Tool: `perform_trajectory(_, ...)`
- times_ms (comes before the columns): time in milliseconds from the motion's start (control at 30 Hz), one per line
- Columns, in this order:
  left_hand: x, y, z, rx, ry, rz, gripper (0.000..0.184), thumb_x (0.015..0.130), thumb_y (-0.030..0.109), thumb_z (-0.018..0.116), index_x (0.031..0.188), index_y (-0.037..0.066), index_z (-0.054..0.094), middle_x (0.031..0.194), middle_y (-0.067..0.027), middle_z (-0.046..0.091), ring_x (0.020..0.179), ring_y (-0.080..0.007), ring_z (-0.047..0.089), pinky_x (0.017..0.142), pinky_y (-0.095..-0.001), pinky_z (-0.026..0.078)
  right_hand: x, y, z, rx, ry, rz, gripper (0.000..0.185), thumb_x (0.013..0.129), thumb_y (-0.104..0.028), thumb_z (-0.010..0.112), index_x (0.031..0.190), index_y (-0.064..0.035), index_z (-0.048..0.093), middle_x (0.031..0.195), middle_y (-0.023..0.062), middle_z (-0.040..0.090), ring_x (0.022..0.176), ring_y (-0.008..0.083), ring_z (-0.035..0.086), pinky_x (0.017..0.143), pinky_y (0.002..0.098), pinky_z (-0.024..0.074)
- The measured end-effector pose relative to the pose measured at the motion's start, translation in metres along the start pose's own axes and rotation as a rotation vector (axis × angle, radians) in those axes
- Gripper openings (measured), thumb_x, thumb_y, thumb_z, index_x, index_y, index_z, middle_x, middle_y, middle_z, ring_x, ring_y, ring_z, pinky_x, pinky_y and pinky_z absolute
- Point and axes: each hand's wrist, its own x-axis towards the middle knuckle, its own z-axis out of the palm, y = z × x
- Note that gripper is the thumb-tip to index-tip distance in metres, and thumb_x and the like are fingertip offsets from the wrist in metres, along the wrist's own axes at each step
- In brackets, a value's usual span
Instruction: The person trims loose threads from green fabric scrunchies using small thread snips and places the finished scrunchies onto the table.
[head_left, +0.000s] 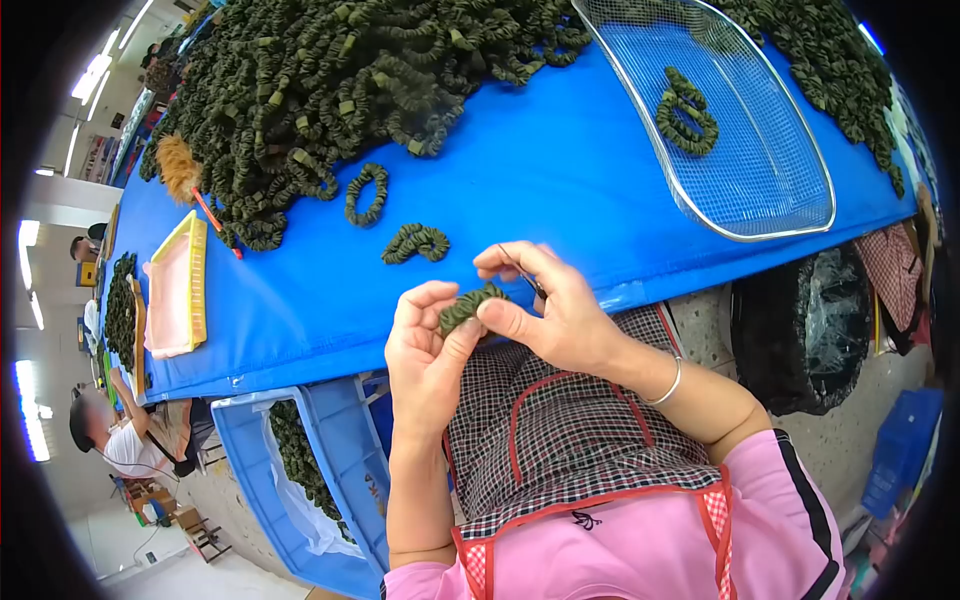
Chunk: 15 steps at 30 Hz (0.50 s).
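Green coil [466,309], pinched in left hand [420,345] at worktop's [560,170] near edge. Right hand [562,305], thumb against it, holds dark tool [540,291].

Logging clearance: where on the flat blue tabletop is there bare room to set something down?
The tabletop is bare between the dark-green heap of ruffled rings and the silver wire-mesh basket, and between the yellow-rimmed pink tray and the left hand. The heap crowds the far left.

Workshop, w/ big blue worktable [560,150], bulk qty of green coils [330,80], plastic crate [342,450] & co-worker [125,445].
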Motion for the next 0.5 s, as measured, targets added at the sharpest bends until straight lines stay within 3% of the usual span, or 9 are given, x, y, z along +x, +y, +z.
perform_trajectory(33, -0.003, 0.000, 0.002, 0.101, 0.005, 0.021, 0.031, 0.080, -0.002, 0.056, 0.107, 0.000, 0.041, 0.093, -0.0075, 0.057, 0.085, -0.0124, 0.055, 0.074, -0.0226, 0.045, -0.001, -0.004, -0.003, -0.124, 0.019, -0.120, 0.029, 0.078, -0.021, 0.064, 0.095, 0.0000, 0.055, 0.075, 0.0065, 0.053, 0.064, 0.0136, 0.047, 0.058, 0.0259, 0.0412)
perform_trajectory(67, -0.006, 0.000, 0.006, 0.168, 0.012, 0.036, 0.030, 0.080, -0.003, 0.057, 0.105, 0.000, 0.041, 0.090, -0.0072, 0.057, 0.082, -0.0118, 0.056, 0.072, -0.0221, 0.045, -0.002, -0.010, -0.008, -0.118, -0.094, -0.041, 0.027, 0.077, -0.022, 0.065, 0.091, -0.0005, 0.055, 0.076, 0.0080, 0.055, 0.063, 0.0184, 0.050, 0.060, 0.0281, 0.0426)
perform_trajectory(133, -0.011, -0.001, 0.013, 0.300, 0.022, 0.069, 0.028, 0.080, -0.003, 0.057, 0.103, 0.000, 0.041, 0.085, -0.0065, 0.058, 0.077, -0.0106, 0.056, 0.068, -0.0211, 0.046, -0.007, -0.009, -0.010, 0.031, -0.210, 0.100, 0.027, 0.078, -0.024, 0.064, 0.089, -0.0020, 0.055, 0.078, 0.0049, 0.054, 0.067, 0.0121, 0.048, 0.063, 0.0243, 0.0409)
perform_trajectory(200, -0.013, 0.001, 0.014, 0.137, -0.051, -0.039, 0.028, 0.079, -0.003, 0.058, 0.101, 0.000, 0.041, 0.084, -0.0069, 0.059, 0.075, -0.0096, 0.056, 0.065, -0.0202, 0.045, -0.009, -0.014, -0.017, 0.123, -0.328, 0.273, 0.024, 0.080, -0.024, 0.062, 0.085, -0.0031, 0.052, 0.074, 0.0012, 0.052, 0.067, 0.0073, 0.046, 0.061, 0.0218, 0.0393)
perform_trajectory(267, -0.014, 0.010, 0.010, -0.015, -0.098, -0.158, 0.027, 0.079, -0.001, 0.059, 0.100, 0.001, 0.041, 0.085, -0.0088, 0.059, 0.074, -0.0084, 0.055, 0.062, -0.0190, 0.044, -0.014, -0.010, -0.017, 0.351, -0.260, 0.300, 0.021, 0.082, -0.020, 0.060, 0.084, -0.0019, 0.052, 0.073, 0.0011, 0.053, 0.065, 0.0075, 0.047, 0.057, 0.0228, 0.0396)
perform_trajectory(333, -0.014, 0.008, 0.002, -0.150, -0.141, -0.156, 0.027, 0.079, 0.000, 0.059, 0.100, 0.002, 0.041, 0.086, -0.0090, 0.059, 0.074, -0.0091, 0.056, 0.063, -0.0191, 0.044, -0.019, 0.002, -0.012, 0.494, -0.190, 0.264, 0.017, 0.084, -0.018, 0.057, 0.085, -0.0027, 0.049, 0.071, -0.0026, 0.051, 0.059, 0.0056, 0.046, 0.051, 0.0210, 0.0383)
perform_trajectory(367, -0.014, 0.006, 0.001, -0.219, -0.166, -0.156, 0.027, 0.080, 0.001, 0.059, 0.100, 0.002, 0.041, 0.086, -0.0092, 0.058, 0.074, -0.0095, 0.056, 0.064, -0.0191, 0.044, -0.022, 0.000, -0.017, 0.573, -0.222, 0.345, 0.017, 0.085, -0.018, 0.056, 0.086, -0.0033, 0.049, 0.071, -0.0029, 0.050, 0.058, 0.0053, 0.045, 0.051, 0.0203, 0.0379)
perform_trajectory(433, -0.018, 0.007, 0.010, -0.122, -0.125, -0.109, 0.024, 0.081, 0.007, 0.059, 0.098, 0.002, 0.042, 0.083, -0.0085, 0.058, 0.073, -0.0096, 0.055, 0.061, -0.0193, 0.043, -0.019, -0.016, -0.026, 0.731, -0.285, 0.508, 0.015, 0.085, -0.018, 0.056, 0.087, -0.0044, 0.049, 0.070, -0.0034, 0.049, 0.056, 0.0047, 0.043, 0.051, 0.0188, 0.0373)
perform_trajectory(500, -0.023, 0.007, 0.021, -0.041, -0.047, -0.036, 0.024, 0.081, 0.011, 0.059, 0.097, 0.002, 0.044, 0.076, -0.0072, 0.057, 0.069, -0.0091, 0.052, 0.056, -0.0189, 0.039, -0.020, -0.016, -0.024, 0.688, -0.299, 0.471, 0.015, 0.085, -0.018, 0.055, 0.088, -0.0054, 0.048, 0.068, -0.0011, 0.051, 0.058, 0.0038, 0.046, 0.048, 0.0170, 0.0350)
